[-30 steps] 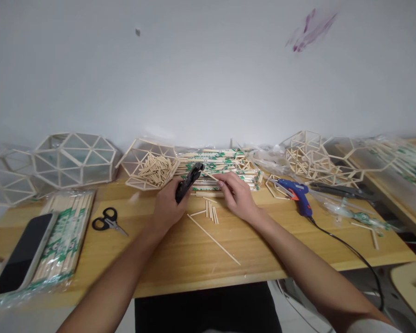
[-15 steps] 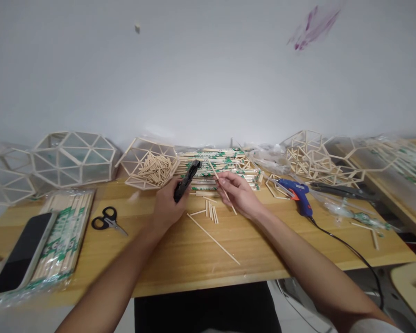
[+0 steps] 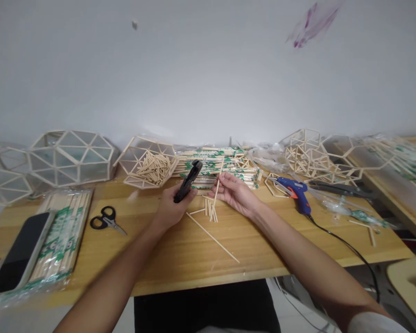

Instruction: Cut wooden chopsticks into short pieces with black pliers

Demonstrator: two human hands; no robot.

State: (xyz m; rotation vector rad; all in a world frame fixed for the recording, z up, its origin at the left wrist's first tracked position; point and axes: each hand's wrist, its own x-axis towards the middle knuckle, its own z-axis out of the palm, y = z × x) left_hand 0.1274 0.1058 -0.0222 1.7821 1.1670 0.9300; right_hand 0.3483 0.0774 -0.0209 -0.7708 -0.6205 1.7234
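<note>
My left hand [image 3: 172,206] is closed round a black cutter [image 3: 187,181] that points up and to the right above the wooden table [image 3: 180,249]. My right hand [image 3: 236,194] pinches a thin wooden stick [image 3: 217,190], held nearly upright, just right of the cutter's tip. Several short cut sticks [image 3: 210,210] lie on the table under both hands, and one long stick [image 3: 213,238] lies slantwise in front of them. Behind the hands is a pile of wrapped stick packets [image 3: 217,164].
Black scissors [image 3: 106,219], a pack of sticks [image 3: 64,233] and a phone [image 3: 19,252] lie at the left. A blue glue gun [image 3: 296,190] with its cable rests at the right. Stick-frame domes [image 3: 71,157], a frame bowl of short sticks [image 3: 149,164] and hexagon frames [image 3: 319,155] line the wall.
My right hand lifted a stick out of the packet pile and turned it from slanted to nearly upright beside the cutter. My left hand kept its hold on the cutter.
</note>
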